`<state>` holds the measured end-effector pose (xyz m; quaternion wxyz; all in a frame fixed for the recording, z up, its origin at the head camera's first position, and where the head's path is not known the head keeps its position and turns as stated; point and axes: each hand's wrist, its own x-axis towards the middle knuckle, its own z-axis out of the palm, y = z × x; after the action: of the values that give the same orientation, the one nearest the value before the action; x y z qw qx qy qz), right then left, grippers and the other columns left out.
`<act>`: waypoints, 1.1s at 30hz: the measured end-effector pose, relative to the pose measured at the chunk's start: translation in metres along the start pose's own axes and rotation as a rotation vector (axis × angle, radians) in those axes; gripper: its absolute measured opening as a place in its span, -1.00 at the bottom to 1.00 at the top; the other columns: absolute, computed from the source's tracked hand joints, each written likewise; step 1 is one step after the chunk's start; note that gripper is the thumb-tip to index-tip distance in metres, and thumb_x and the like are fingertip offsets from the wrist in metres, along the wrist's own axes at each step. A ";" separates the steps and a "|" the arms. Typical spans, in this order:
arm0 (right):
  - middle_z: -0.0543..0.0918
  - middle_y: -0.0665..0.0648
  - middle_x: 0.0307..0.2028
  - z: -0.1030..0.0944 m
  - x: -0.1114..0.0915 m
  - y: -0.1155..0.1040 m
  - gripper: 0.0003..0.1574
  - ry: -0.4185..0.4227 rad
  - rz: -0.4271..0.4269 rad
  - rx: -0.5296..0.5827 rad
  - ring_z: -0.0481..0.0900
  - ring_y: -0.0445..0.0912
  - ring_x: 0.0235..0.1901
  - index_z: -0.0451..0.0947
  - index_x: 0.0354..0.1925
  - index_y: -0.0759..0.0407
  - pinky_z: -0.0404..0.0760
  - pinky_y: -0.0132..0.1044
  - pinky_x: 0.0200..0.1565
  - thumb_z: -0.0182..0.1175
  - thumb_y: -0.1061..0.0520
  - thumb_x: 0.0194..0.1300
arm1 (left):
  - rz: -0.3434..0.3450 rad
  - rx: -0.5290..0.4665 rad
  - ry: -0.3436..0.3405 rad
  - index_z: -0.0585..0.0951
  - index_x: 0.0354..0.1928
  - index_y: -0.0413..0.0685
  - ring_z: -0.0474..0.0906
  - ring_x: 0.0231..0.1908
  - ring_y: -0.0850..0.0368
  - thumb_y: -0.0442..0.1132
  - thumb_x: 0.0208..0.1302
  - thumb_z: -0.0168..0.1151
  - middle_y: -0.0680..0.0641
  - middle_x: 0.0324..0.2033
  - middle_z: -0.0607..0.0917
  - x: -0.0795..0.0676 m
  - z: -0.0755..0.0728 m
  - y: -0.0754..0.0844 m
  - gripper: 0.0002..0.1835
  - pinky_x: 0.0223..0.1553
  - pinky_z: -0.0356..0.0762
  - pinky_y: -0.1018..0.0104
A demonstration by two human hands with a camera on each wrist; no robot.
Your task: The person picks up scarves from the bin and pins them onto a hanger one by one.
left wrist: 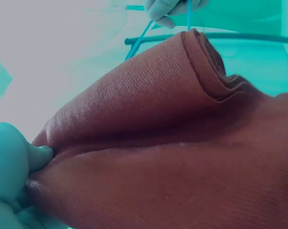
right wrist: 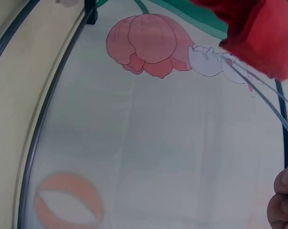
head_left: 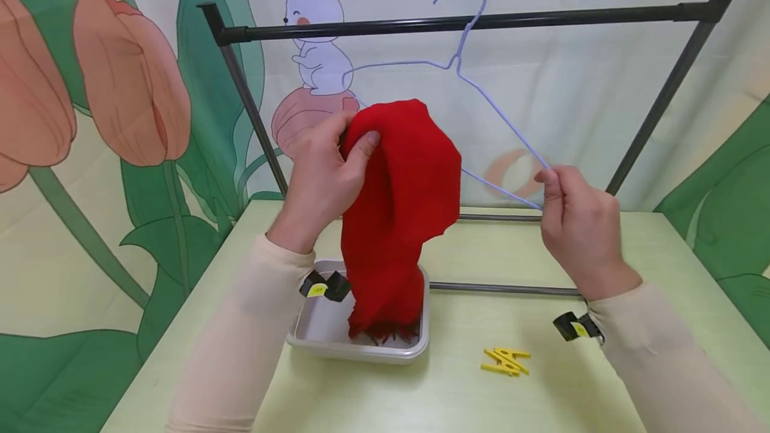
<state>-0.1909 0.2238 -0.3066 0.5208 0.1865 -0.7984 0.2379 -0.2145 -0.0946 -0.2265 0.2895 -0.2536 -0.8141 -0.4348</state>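
Note:
A red scarf [head_left: 403, 179] with a fringed lower end hangs folded from my left hand [head_left: 325, 172], which pinches its upper left side between thumb and fingers. Its fringe reaches down into a light grey plastic basin [head_left: 359, 353]. My right hand [head_left: 580, 226] grips the right corner of a thin lilac clothes hanger [head_left: 502, 115], held with its hook up. The scarf hides part of the hanger's lower bar; whether it passes over that bar I cannot tell. In the left wrist view, the scarf's [left wrist: 134, 105] rolled, layered edge shows.
Behind the hands stands a black metal rack [head_left: 385, 29], its top rail level with the hanger's neck. Yellow clothespins [head_left: 505, 361] lie on the pale table [head_left: 457, 399], right of the basin. A printed curtain [head_left: 601, 105] hangs at the back.

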 end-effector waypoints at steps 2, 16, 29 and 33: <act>0.61 0.30 -0.59 -0.001 0.002 -0.004 -0.80 0.029 -0.005 0.015 0.33 0.08 -0.79 0.65 -0.12 0.42 0.31 -0.12 -0.65 0.18 0.26 0.56 | 0.009 -0.005 0.015 0.66 0.13 -0.27 0.72 -0.14 -0.06 -0.26 0.55 0.30 -0.22 -0.09 0.79 0.004 0.004 0.006 -0.73 -0.06 0.82 0.01; 0.58 0.12 -0.63 -0.011 -0.025 -0.042 -0.33 0.002 -0.006 0.178 0.34 -0.15 -0.75 0.66 -0.17 0.37 0.37 -0.38 -0.65 -0.05 -0.16 0.75 | 0.110 -0.037 0.162 0.70 0.08 -0.29 0.71 -0.19 -0.02 -0.20 0.52 0.35 -0.21 -0.14 0.79 0.018 0.026 0.028 -0.72 -0.12 0.81 0.10; 0.55 0.06 -0.65 -0.020 -0.031 -0.067 -0.37 -0.026 0.030 0.292 0.38 -0.20 -0.69 0.61 -0.19 0.35 0.43 -0.46 -0.59 -0.04 -0.15 0.75 | 0.119 0.231 -0.111 0.75 0.03 -0.16 0.71 -0.06 0.01 -0.13 0.53 0.37 -0.13 -0.03 0.77 0.008 0.073 0.022 -0.75 0.04 0.80 0.21; 0.55 0.07 -0.63 -0.022 -0.032 -0.063 -0.37 -0.026 0.035 0.241 0.40 -0.18 -0.66 0.61 -0.19 0.34 0.46 -0.46 -0.56 -0.05 -0.15 0.75 | 0.051 0.142 -0.339 0.72 0.20 -0.10 0.69 0.09 0.05 -0.08 0.62 0.24 -0.07 0.11 0.76 0.007 0.070 0.015 -0.68 0.19 0.73 0.22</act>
<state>-0.1278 0.1865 -0.3169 0.4801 0.2368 -0.7736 0.3389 -0.2272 -0.0260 -0.2450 0.1763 -0.3228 -0.8731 -0.3201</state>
